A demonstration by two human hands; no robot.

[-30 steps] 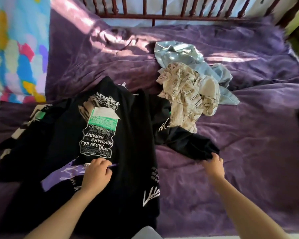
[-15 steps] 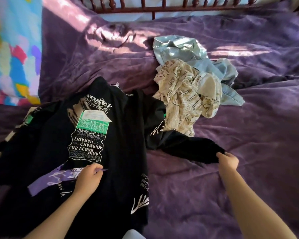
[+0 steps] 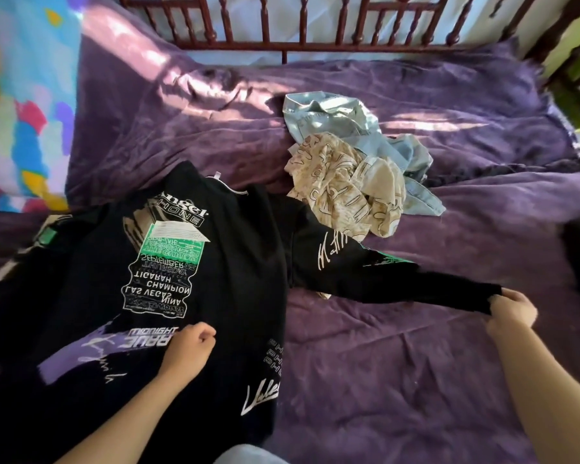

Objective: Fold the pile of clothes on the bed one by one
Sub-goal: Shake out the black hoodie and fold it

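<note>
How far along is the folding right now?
Nothing looks folded yet. In hand: the black shirt lies spread, left hand resting on its body, right hand pinching the stretched-out sleeve cuff. Left: the beige patterned garment and light blue garment, both crumpled.

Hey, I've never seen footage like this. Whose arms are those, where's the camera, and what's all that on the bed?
There is no machine here: these are a person's two bare arms, filmed by one wide-angle camera worn on the head, looking forward and down. The surface is a bed with a purple blanket and a wooden rail at the far end. A black long-sleeved shirt with printed lettering lies spread on it. The right hand pinches the end of its sleeve, stretched out to the side. The left hand rests on the shirt's body with fingers curled; whether it grips cloth is unclear. Further back, a cream patterned garment and a light blue denim garment lie crumpled together, not yet folded.
</note>
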